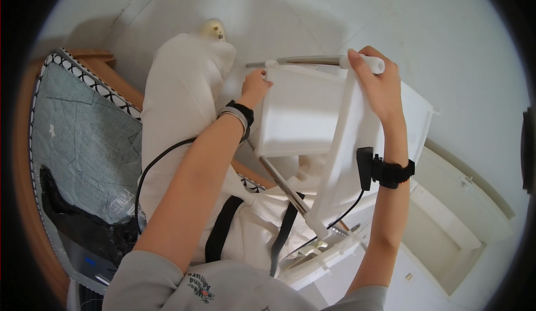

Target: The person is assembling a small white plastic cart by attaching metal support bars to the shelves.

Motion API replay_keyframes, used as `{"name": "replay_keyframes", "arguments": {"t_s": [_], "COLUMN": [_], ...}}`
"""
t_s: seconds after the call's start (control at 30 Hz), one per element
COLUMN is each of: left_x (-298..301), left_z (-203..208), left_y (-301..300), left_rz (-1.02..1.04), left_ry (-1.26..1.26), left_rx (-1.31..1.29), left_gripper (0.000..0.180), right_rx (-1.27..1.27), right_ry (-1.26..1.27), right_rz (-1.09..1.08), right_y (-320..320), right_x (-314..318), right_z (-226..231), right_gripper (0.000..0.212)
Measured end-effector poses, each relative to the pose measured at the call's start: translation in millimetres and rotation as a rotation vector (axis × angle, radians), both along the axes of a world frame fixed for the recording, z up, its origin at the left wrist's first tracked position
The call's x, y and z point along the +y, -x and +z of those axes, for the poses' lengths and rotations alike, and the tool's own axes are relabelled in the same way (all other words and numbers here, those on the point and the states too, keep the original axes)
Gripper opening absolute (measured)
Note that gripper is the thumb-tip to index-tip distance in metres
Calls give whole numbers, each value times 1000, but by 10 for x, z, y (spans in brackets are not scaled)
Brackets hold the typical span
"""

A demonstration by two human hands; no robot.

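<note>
A white plastic shelf unit stands tilted in front of me, its two panels joined by metal tubes. My left hand (257, 86) is closed at the near left corner of the farther shelf panel (301, 112); its fingertips are partly hidden behind the edge. My right hand (378, 82) grips the upper corner of the nearer shelf panel (339, 154), its thumb beside the round open socket (375, 64). One metal tube (310, 60) runs between the panels along the top. Another metal tube (282, 181) joins their lower corners, close to my lap.
More white plastic parts (446, 216) lie on the floor at the right. A grey-blue padded cushion (84, 121) on a wooden frame (22, 160) is at my left, with a glossy black item (78, 216) on it. A black cable (146, 179) loops from my left wrist.
</note>
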State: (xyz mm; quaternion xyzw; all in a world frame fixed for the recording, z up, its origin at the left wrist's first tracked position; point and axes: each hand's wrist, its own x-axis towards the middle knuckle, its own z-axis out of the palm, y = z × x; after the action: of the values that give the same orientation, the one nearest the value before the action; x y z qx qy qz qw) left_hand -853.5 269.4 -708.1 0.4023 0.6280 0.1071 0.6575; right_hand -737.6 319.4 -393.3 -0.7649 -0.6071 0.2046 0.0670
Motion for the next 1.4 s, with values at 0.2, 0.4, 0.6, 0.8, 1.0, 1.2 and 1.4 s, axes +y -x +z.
{"name": "replay_keyframes", "arguments": {"t_s": [0.2, 0.4, 0.6, 0.8, 1.0, 1.2, 1.4], "left_x": [86, 124, 127, 117, 110, 108, 97], "left_z": [58, 152, 204, 237, 238, 246, 247], "left_y": [13, 5, -1, -16, -27, -38, -98], "left_rz": [-51, -97, -106, -119, -134, -139, -163], "left_ry": [-128, -144, -168, -177, -188, -171, -193], "left_rx": [61, 45, 74, 92, 90, 94, 123], "left_gripper": [51, 56, 63, 65, 65, 65, 63], "right_rx": [87, 80, 60, 39, 12, 5, 38], "right_ry": [-59, -63, -52, -37, -48, -99, -82], "right_rz": [65, 78, 99, 123, 139, 145, 185], "right_y": [-49, -29, -21, -23, -42, -54, -70], "right_x": [-149, -232, -248, -247, -218, -184, -168], "right_z": [179, 244, 214, 199, 116, 26, 67], "right_gripper": [36, 34, 33, 33, 34, 35, 36]}}
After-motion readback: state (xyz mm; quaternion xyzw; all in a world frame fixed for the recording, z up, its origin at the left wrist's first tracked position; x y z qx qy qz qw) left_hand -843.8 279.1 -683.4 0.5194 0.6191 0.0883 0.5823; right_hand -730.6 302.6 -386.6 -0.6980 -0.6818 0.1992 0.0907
